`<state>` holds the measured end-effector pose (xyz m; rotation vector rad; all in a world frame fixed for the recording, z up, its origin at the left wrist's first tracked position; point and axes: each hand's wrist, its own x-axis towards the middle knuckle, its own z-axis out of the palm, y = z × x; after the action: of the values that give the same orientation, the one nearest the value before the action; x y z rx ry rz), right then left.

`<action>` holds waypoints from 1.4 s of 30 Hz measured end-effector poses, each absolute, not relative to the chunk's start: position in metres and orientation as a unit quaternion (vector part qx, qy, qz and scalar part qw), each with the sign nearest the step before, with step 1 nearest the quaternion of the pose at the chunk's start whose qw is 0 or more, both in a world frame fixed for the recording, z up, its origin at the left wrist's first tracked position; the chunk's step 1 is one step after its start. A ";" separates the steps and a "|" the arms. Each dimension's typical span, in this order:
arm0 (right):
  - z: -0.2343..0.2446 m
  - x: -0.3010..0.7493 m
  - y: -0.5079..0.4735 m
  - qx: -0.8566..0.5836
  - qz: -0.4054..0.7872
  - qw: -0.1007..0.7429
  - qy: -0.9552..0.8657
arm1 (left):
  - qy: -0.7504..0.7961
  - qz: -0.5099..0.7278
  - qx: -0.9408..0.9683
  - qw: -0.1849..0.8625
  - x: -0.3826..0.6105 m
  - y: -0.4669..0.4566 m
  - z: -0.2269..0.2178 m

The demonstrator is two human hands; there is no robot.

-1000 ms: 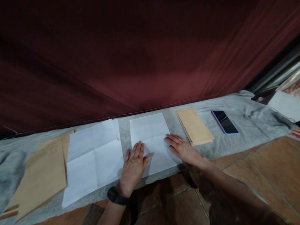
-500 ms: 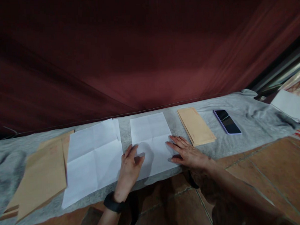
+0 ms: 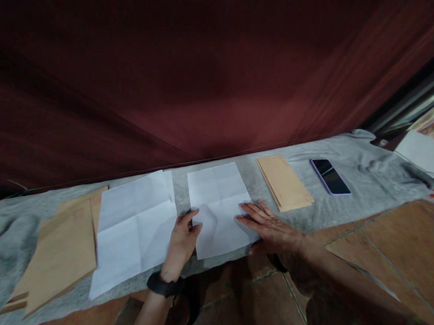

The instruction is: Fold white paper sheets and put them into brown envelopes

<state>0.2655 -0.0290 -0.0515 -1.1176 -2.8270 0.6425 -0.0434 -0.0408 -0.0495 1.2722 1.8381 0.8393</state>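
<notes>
As my left hand [image 3: 182, 243] has drawn back to the sheet [image 3: 218, 186]'s 8 o'clock edge, my right hand [image 3: 272, 228] lies spread at 4 o'clock.
A second ago my left fingers lay flat on the paper; now they curve, thumb apart, clenching nothing, and I can't tell whether the tips touch. My right fingers, also unclenched, rest over the edge. So the sheet, creased and flat on the cloth [image 3: 383, 174] at my 12 o'clock, seems steadied mostly from the right.
</notes>
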 end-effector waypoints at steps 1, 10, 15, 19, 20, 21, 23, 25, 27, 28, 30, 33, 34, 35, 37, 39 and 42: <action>-0.052 0.265 -0.030 -0.350 0.209 0.020 -0.913 | 0.712 0.332 0.480 0.392 -0.045 -0.040 -0.048; -0.043 0.271 -0.028 -0.333 0.224 0.046 -0.915 | 0.668 0.352 0.363 0.546 -0.059 -0.040 -0.025; -0.036 0.274 -0.019 -0.325 0.228 0.081 -0.914 | 0.657 0.330 0.354 0.578 -0.064 -0.039 -0.023; -0.036 0.276 -0.009 -0.330 0.225 0.110 -0.910 | 0.654 0.328 0.363 0.577 -0.067 -0.036 -0.021; -0.037 0.276 -0.007 -0.335 0.220 0.116 -0.909 | 0.656 0.326 0.364 0.575 -0.067 -0.036 -0.020; -0.039 0.275 -0.006 -0.339 0.214 0.119 -0.908 | 0.657 0.325 0.364 0.574 -0.067 -0.037 -0.019; -0.042 0.273 -0.005 -0.344 0.201 0.118 -0.909 | 0.657 0.320 0.360 0.580 -0.066 -0.038 -0.017; -0.046 0.271 -0.005 -0.348 0.188 0.110 -0.912 | 0.654 0.314 0.359 0.587 -0.065 -0.039 -0.017; -0.051 0.269 -0.004 -0.355 0.177 0.101 -0.913 | 0.654 0.309 0.370 0.583 -0.065 -0.039 -0.018; -0.052 0.268 -0.004 -0.358 0.171 0.096 -0.913 | 0.655 0.308 0.380 0.576 -0.065 -0.040 -0.018; -0.055 0.267 -0.004 -0.367 0.161 0.089 -0.912 | 0.654 0.307 0.400 0.564 -0.066 -0.040 -0.018; -0.055 0.266 -0.003 -0.376 0.153 0.085 -0.910 | 0.652 0.304 0.422 0.552 -0.066 -0.041 -0.016; -0.054 0.265 -0.002 -0.376 0.155 0.084 -0.910 | 0.652 0.302 0.428 0.549 -0.067 -0.042 -0.016; -0.053 0.265 -0.002 -0.374 0.159 0.083 -0.910 | 0.650 0.300 0.432 0.548 -0.068 -0.042 -0.016; -0.049 0.266 -0.002 -0.366 0.170 0.083 -0.911 | 0.642 0.295 0.442 0.553 -0.072 -0.041 -0.019; -0.046 0.267 -0.001 -0.361 0.180 0.087 -0.911 | 0.633 0.291 0.467 0.545 -0.078 -0.039 -0.027; -0.046 0.269 0.001 -0.361 0.186 0.094 -0.909 | 0.638 0.283 0.558 0.449 -0.086 -0.037 -0.043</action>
<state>0.2691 0.0007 -0.0456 -1.0716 -2.6956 0.5530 -0.0862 -0.0367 -0.0435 1.3801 1.5775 0.7002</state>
